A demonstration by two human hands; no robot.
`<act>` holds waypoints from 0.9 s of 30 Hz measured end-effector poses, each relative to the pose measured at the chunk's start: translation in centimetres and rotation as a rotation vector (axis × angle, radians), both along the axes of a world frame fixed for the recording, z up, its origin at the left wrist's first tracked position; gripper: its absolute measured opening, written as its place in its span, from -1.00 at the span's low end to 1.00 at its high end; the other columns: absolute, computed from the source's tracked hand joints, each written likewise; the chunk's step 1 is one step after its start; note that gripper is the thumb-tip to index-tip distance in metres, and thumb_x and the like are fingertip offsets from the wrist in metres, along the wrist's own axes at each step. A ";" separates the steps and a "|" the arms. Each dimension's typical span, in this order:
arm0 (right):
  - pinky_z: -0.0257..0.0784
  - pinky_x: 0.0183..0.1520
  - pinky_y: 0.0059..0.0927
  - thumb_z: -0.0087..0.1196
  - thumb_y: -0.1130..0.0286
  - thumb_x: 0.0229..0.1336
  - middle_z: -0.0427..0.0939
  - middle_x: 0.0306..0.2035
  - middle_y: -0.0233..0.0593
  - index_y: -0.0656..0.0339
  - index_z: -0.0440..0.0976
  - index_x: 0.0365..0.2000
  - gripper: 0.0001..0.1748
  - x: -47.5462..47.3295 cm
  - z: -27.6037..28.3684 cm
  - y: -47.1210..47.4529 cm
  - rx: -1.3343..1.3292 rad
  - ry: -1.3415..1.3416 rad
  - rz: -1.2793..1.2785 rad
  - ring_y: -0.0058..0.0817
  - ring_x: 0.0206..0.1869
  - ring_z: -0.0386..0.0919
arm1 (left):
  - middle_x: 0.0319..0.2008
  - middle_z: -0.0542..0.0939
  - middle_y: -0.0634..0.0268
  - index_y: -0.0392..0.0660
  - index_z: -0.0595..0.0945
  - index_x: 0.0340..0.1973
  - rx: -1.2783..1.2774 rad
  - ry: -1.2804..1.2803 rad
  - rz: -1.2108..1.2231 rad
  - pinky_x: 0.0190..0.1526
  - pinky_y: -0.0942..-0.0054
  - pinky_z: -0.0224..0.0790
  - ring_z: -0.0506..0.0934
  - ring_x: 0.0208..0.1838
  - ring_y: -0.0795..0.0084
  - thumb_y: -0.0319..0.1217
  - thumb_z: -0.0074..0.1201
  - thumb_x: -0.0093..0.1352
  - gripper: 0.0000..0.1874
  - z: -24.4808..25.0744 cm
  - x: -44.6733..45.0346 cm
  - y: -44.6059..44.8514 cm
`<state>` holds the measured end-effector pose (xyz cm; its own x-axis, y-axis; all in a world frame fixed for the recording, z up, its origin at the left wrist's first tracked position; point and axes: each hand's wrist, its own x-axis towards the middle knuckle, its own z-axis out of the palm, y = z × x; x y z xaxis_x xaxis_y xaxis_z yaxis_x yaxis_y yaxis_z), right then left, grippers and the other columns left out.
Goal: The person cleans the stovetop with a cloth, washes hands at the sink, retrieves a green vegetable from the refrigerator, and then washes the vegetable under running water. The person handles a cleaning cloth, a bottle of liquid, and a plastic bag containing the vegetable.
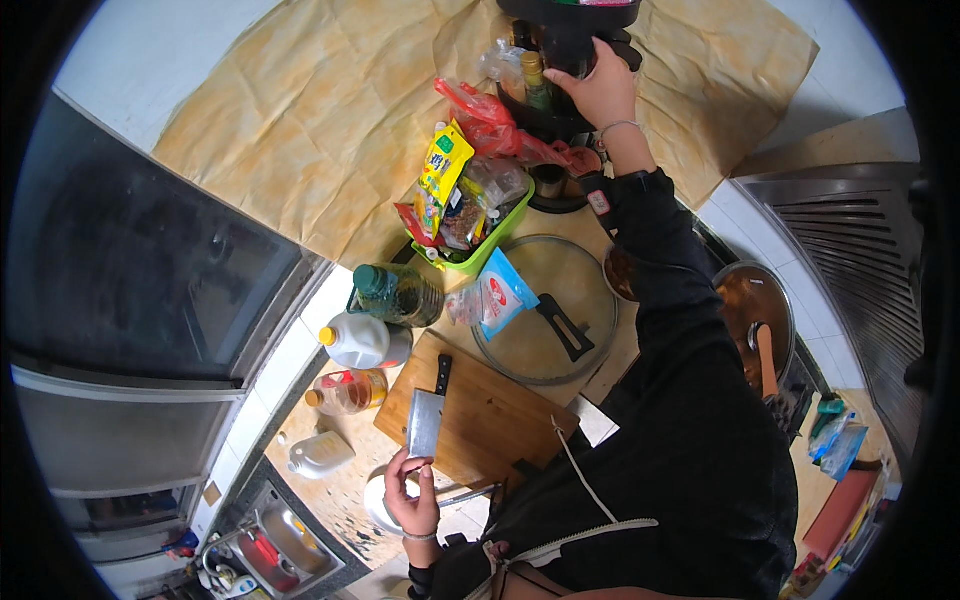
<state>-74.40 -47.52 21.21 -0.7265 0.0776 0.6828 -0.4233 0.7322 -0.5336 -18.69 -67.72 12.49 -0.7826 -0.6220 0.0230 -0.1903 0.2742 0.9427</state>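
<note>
At the top, my right hand point(606, 86) reaches into a black tiered rack point(551, 120) and grips a dark item there, too shaded to name. Beside my thumb stands a green glass bottle with a gold cap point(534, 79). Low in the view, my left hand point(411, 491) is raised with curled fingers near the blade tip of a cleaver point(426, 424); whether it holds anything is unclear. The cleaver lies on a wooden cutting board point(487, 420), its black handle pointing away from me. A glass pan lid point(540, 337) lies past the board.
A green basket point(491, 247) holds seasoning packets. A blue and white bag point(506, 296) rests partly over the lid. Left stand a large oil bottle point(397, 296), a white jug point(356, 341) and other bottles. A pan with a wooden-handled utensil point(763, 360) is right; a steel sink point(300, 540) is lower left.
</note>
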 end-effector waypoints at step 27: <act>0.51 -0.20 -0.39 0.36 0.45 -0.08 0.37 0.01 -0.18 0.08 0.39 0.08 -0.36 1.3 -2.4 1.2 -0.110 0.303 -0.002 -0.42 -0.32 0.53 | -0.31 0.64 0.21 -0.23 0.39 0.16 -0.089 -0.064 -0.101 -0.02 0.46 0.36 0.58 -0.18 0.45 -0.58 0.10 0.36 -0.55 -0.8 -1.7 -0.3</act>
<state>-73.14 -46.35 18.84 -0.4909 0.1641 0.8556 -0.5734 0.6785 -0.4591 -20.40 -68.05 11.70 -0.8425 -0.5382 0.0227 -0.2161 0.3765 0.9009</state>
